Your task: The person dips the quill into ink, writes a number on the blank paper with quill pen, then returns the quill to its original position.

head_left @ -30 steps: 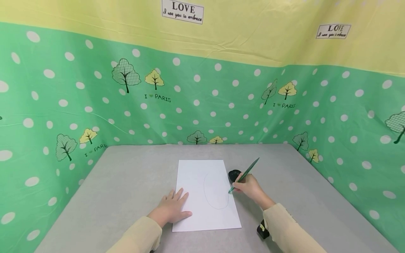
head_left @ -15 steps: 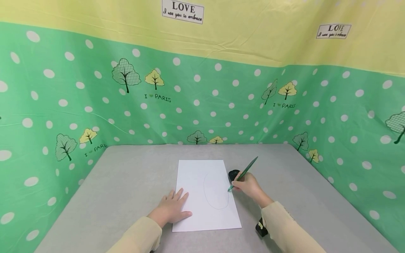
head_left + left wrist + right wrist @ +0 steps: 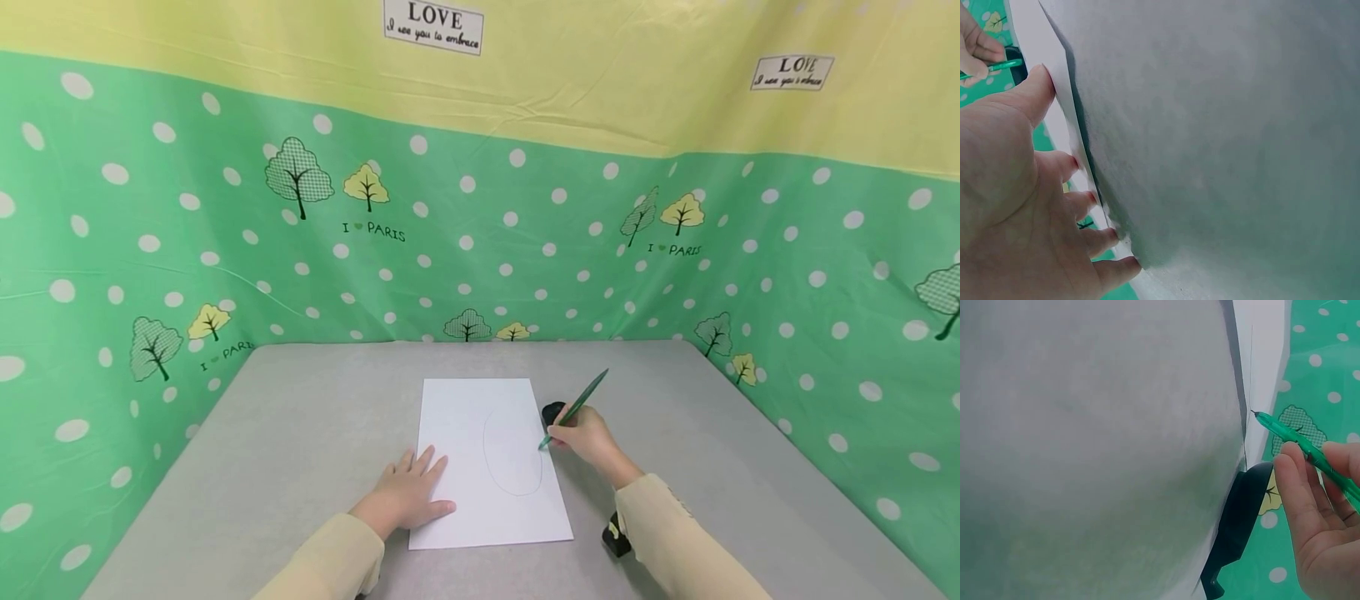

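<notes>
Right grip (image 3: 592, 437) pinches a green pen (image 3: 588, 393), likely light, stiff, best held low; paper (image 3: 491, 467) lies under the splayed left grip (image 3: 408, 492).

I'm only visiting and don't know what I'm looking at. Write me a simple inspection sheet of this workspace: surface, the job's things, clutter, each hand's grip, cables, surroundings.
Surface: gray tabletop.
Job's things: white paper bearing a thin curved line, open at the top; green pen, tip at the line.
Clutter: black object by the paper's right edge, partly hidden; another black item by the right sleeve, purpose unclear.
Grip: left hand spread over the paper's left edge; right hand pinches the pen.
Cables: nothing seen.
Surroundings: green-and-yellow fabric with printed trees.
</notes>
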The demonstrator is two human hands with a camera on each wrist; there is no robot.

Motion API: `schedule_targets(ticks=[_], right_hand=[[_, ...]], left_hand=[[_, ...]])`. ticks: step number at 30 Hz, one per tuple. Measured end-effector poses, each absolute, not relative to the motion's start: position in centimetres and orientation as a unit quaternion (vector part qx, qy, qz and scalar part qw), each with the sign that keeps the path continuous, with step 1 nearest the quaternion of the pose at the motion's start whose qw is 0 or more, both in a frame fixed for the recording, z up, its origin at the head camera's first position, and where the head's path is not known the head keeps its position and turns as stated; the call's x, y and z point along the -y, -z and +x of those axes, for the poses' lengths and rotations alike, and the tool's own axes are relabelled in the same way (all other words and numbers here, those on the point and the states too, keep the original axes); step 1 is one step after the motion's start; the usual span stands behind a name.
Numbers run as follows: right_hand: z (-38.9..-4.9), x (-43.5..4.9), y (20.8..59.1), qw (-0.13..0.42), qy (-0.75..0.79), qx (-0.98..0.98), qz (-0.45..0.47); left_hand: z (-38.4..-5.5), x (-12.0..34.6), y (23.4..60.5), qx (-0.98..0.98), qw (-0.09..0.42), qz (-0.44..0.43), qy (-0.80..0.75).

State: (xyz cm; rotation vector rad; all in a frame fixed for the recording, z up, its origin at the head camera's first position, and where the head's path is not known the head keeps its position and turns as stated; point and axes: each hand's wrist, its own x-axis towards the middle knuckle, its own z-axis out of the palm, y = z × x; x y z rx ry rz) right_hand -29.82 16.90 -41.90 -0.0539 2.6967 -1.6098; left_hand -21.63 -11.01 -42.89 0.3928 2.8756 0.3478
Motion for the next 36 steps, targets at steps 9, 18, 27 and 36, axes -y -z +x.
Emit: schedule_targets(ticks=[9,18,27,36], right_hand=[[-30.07,-16.63,42.01,-0.003,0.51,-0.86,-0.014],[-30.28,-16.45,41.97,-0.007,0.507,-0.862,-0.012],[-30.43,-16.18,41.83,-0.009,0.496,-0.868,-0.01],[-30.57,-16.0,41.8,-0.011,0.489,-0.872,-0.013]], left_hand=[[-21.53,10.95,42.83,-0.978,0.107,0.135,-0.12],[-21.65,10.96,42.98,-0.977,0.106,0.137,-0.121],[-21.71,11.0,43.13,-0.977,0.106,0.137,-0.125],[-21.71,10.97,43.02,-0.978,0.109,0.132,-0.119]])
